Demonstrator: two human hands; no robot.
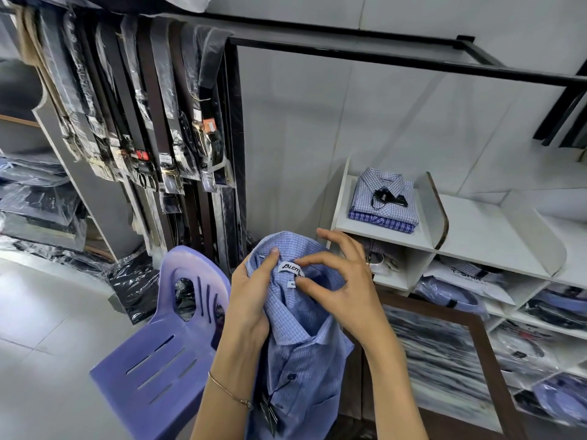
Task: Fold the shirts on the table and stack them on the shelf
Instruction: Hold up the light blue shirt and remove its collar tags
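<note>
A light blue checked shirt [301,350] hangs in front of me, collar up and its white brand label showing. My left hand [251,293] grips the collar from the left, thumb on the fabric beside the label. My right hand [340,281] pinches the collar by the label between thumb and forefinger, its other fingers spread. A black tag dangles near the shirt's lower front. A stack of folded checked shirts [382,201] lies on the top of the white shelf [476,236] at the right.
A purple plastic chair [158,360] stands close at my left. Belts in plastic sleeves [143,122] hang on a rack behind it. A dark-framed table [476,344] sits below right. Bagged shirts fill the shelf's lower compartments [540,328]. A black rail [413,58] runs overhead.
</note>
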